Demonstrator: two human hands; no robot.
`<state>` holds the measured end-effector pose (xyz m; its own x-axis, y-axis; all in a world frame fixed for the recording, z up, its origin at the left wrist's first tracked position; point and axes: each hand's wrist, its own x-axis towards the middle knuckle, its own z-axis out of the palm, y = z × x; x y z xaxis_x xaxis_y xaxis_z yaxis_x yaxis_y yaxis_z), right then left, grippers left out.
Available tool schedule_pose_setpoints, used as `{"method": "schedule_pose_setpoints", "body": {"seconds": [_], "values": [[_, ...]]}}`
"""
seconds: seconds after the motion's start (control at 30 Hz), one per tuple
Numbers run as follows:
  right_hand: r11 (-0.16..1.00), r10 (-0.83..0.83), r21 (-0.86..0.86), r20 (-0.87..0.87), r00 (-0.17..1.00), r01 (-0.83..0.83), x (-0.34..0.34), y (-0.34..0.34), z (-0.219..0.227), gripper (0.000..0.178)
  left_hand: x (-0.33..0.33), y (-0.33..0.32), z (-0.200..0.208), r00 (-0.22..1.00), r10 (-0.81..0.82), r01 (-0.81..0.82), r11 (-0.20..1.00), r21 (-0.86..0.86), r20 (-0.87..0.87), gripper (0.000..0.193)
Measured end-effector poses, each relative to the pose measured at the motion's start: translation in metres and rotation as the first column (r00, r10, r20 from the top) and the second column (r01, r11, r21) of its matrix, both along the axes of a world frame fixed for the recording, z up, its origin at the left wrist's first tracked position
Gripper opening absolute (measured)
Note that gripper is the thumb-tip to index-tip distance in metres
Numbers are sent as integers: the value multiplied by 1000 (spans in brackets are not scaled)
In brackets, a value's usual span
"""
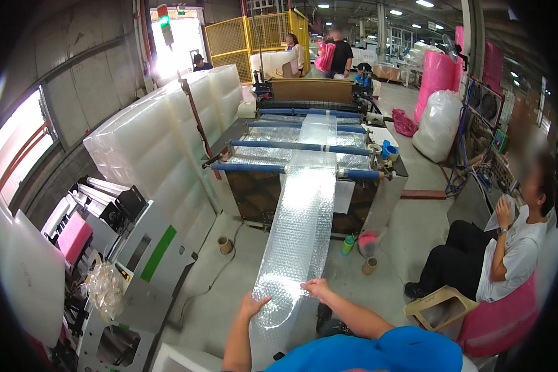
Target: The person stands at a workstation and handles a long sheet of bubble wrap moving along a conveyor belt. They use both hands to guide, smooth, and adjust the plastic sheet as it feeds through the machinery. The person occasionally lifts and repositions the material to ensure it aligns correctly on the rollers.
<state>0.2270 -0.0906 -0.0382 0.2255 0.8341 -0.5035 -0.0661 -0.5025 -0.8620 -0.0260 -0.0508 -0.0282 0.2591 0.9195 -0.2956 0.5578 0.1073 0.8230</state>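
A long strip of clear bubble wrap [297,226] runs from the rollers of a machine [378,208] down toward me. My left hand [253,306] grips its left edge, the thumb lying on top and the other fingers hidden beneath. My right hand [318,289] pinches the strip near its right edge. Between my hands the film bends in a shiny curve, and its lower part hangs down in front of my blue shirt. Blue rollers [248,168] span the machine's front, and the strip passes over them.
Stacked white wrapped bundles [161,136] stand left of the machine. A grey machine with a green stripe [157,253] is nearer on the left. At right sits a person [508,242] beside a beige stool [441,308]. A green bottle [348,245] and cardboard tubes [369,266] stand on the floor.
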Motion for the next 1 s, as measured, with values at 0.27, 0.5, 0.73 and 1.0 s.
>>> {"method": "schedule_pose_setpoints", "body": {"seconds": [0.27, 0.5, 0.73, 1.0], "values": [[996, -43, -72, 179, 983, 57, 10, 9, -51, 30, 15, -5, -49, 891, 131, -188, 978, -90, -434, 54], [992, 19, -122, 300, 954, 19, 20, 16, -82, 32, 30, 10, -91, 821, -47, -124, 959, -257, -569, 53], [961, 180, -259, 321, 930, -96, 41, 21, -125, 36, 38, 24, -139, 838, -240, -13, 889, -457, -491, 57], [971, 157, -219, 286, 945, -95, 95, 115, -105, 34, 86, 102, -169, 848, -27, -94, 975, -200, -529, 61]]}}
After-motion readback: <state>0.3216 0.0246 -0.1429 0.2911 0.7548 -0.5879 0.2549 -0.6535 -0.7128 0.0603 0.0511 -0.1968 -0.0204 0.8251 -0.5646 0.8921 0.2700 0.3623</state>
